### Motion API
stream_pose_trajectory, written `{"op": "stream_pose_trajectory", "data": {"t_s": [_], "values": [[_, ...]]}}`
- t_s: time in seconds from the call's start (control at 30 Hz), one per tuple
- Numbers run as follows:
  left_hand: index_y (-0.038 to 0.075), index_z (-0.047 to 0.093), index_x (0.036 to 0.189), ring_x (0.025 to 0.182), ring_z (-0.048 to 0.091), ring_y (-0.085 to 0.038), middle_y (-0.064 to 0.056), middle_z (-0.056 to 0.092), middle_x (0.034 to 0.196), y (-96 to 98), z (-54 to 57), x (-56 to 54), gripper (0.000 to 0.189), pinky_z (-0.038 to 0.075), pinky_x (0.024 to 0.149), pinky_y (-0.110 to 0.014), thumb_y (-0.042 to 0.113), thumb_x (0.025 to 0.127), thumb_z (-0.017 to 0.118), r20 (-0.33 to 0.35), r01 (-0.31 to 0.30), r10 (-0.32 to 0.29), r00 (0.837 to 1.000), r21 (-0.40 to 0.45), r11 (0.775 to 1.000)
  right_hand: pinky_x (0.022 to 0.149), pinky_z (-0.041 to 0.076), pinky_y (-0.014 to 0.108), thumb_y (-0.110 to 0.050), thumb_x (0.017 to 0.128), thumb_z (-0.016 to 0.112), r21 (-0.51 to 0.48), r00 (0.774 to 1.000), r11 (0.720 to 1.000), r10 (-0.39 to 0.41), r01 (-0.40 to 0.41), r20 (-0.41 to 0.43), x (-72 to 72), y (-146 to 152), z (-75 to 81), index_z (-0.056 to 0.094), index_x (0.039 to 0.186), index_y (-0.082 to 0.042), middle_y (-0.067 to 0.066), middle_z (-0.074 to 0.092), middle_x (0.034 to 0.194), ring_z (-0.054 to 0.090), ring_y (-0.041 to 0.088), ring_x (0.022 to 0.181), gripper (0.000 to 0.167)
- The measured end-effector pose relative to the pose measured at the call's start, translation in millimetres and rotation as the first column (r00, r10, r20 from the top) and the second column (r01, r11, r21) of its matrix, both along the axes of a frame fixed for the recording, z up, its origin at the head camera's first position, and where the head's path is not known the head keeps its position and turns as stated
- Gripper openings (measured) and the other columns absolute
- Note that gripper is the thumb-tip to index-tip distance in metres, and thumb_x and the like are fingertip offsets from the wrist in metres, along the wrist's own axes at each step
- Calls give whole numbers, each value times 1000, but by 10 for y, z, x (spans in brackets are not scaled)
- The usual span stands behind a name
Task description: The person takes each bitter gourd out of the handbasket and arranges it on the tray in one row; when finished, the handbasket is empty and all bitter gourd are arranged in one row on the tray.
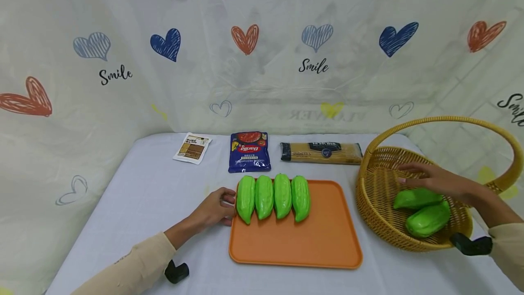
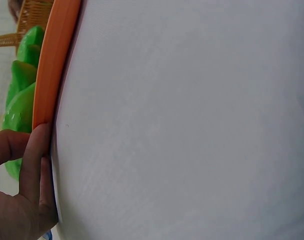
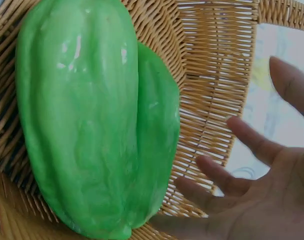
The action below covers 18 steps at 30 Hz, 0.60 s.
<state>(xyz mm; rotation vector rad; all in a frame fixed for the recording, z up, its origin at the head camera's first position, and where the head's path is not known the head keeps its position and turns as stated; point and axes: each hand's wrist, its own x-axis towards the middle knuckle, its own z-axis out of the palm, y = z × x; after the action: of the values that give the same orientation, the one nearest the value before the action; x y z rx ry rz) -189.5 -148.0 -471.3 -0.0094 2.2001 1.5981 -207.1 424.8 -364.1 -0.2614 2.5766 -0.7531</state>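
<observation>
My left hand (image 1: 214, 206) is at the left rim of an orange tray (image 1: 294, 245), its fingers pinching the rim in the left wrist view. Several green ribbed gourds (image 1: 282, 196) lie side by side along the tray's upper left part, tapered ends toward me. At the right stands a wicker basket (image 1: 374, 211) with a tall arched handle. Two more green gourds (image 3: 82, 120) lie inside it, one partly behind the other. Over the basket is my right hand (image 1: 444, 181), fingers spread and holding nothing; in the right wrist view it is beside the gourds.
Behind the tray lie a white-and-brown packet (image 1: 192, 148), a blue Barilla pouch (image 1: 249, 151) and a spaghetti pack (image 1: 321, 153). The basket handle (image 1: 444, 119) arches above my right forearm. A white cloth (image 1: 155, 185) covers the table, with a heart-printed curtain (image 1: 270, 76) behind.
</observation>
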Motion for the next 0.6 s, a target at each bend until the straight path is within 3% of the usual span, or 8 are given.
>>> {"op": "stream_pose_trajectory", "data": {"t_s": [0.3, 0.6], "values": [[-2, 49, 135, 99, 64, -23, -16, 55, 119, -3, 18, 0, 59, 65, 69, -36, -2, 79, 67, 4, -2, 2, 1000, -18, 1000, 89, 51, 61, -41, 106, 44, -37, 998, 999, -17, 19, 58, -95, 30, -20, 21, 154, 7, 40, 30, 149, 37, 61, 131, 72], [0, 50, 135, 98, 64, -22, -15, 56, 119, 4, 5, -3, 59, 65, 69, -36, 0, 79, 67, 8, -2, 2, 1000, -25, 1000, 93, 52, 61, -36, 107, 43, -62, 1000, 998, 15, -16, -13, -238, -27, -43, 27, 152, 7, 38, 40, 145, 44, 57, 129, 65]]}}
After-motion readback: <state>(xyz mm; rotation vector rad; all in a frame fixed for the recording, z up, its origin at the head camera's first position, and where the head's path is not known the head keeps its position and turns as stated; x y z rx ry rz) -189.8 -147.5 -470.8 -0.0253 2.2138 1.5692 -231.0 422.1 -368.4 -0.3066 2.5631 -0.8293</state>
